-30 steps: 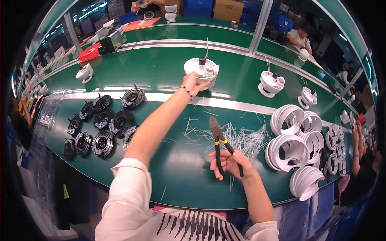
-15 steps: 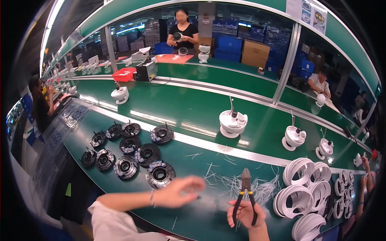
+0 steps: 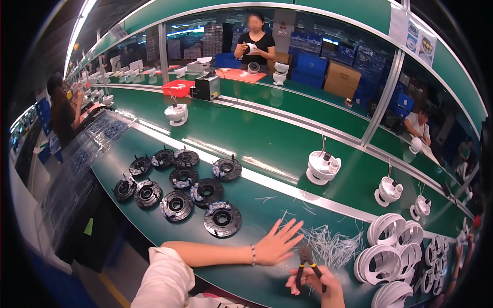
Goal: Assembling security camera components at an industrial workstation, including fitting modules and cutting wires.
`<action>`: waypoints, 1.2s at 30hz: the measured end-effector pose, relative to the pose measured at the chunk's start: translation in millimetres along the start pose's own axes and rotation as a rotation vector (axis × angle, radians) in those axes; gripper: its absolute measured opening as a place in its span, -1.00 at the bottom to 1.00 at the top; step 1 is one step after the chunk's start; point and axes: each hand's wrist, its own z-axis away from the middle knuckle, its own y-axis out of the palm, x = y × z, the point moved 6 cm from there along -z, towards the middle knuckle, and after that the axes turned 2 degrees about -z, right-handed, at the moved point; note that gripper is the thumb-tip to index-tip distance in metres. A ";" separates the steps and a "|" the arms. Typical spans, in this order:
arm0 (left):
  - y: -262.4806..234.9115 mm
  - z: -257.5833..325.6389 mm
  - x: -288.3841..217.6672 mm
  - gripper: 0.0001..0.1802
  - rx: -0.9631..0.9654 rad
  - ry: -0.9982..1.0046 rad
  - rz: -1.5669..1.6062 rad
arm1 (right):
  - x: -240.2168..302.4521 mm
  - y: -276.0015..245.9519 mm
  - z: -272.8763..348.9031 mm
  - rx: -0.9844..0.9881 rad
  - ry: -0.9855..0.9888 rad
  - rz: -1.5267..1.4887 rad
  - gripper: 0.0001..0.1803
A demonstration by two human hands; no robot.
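Note:
My left hand (image 3: 277, 245) is spread flat, palm down, low over the green bench beside the pile of cut white strips (image 3: 334, 245). Nothing is held in it. Fingers wrapped round the handles, my right hand (image 3: 321, 284) grips diagonal cutters (image 3: 307, 259) with black handles and yellow bands. The cutters' jaws point up and away from me, at the near left edge of the pile. Left of my hands lie several round black parts (image 3: 222, 219) with small circuit boards and coloured wires on them.
White ring-shaped housings (image 3: 377, 264) are stacked to the right, with smaller rings (image 3: 436, 262) beyond. Several white rounded units (image 3: 323, 167) with upright wires stand on the green conveyor (image 3: 246, 149) past a metal rail. A co-worker (image 3: 255, 43) stands opposite, behind a red tray (image 3: 177, 87).
My left hand has moved right and opened out flat near the strips. The cutters in my right hand have dropped lower and nearer. The whole view has shifted slightly.

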 end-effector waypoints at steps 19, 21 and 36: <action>-41.5 13.7 12.1 -0.65 -0.230 0.096 0.425 | -58.6 34.9 -5.3 -0.312 -0.400 1.407 -0.37; -39.0 9.3 15.3 -0.66 -0.225 0.093 0.433 | -63.4 22.0 -4.1 -0.309 -0.283 1.471 -0.37; -26.0 4.3 23.7 -0.67 -0.197 0.020 0.590 | 91.7 -34.2 168.0 -1.922 -0.443 1.390 -0.65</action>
